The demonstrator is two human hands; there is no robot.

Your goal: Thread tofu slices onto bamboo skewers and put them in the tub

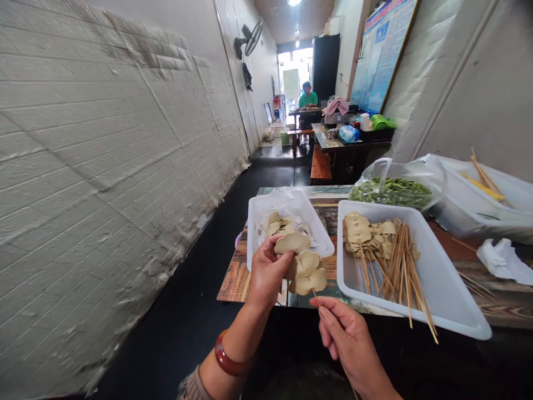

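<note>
My left hand (268, 272) pinches a flat beige slice (293, 243) between thumb and fingers. Just below it, two or so more beige slices (307, 272) are threaded on a thin wooden skewer (315, 297). My right hand (347, 336) grips the skewer's lower part, which runs down past the palm. Behind my left hand stands a white tub (254, 222) with a clear plastic bag and more of these slices (278, 223). To the right, a white tray (453, 303) holds loaded skewers (358, 230) and a bundle of sticks (402, 261).
Behind the tray lies a clear bag of green vegetables (391, 191). Another white tub (449, 178), crumpled tissue (503, 260) and loose sticks (474, 286) are at the right of the wooden table (235, 278). A person in green (308, 100) sits far back. A white wall (104, 166) runs along the left.
</note>
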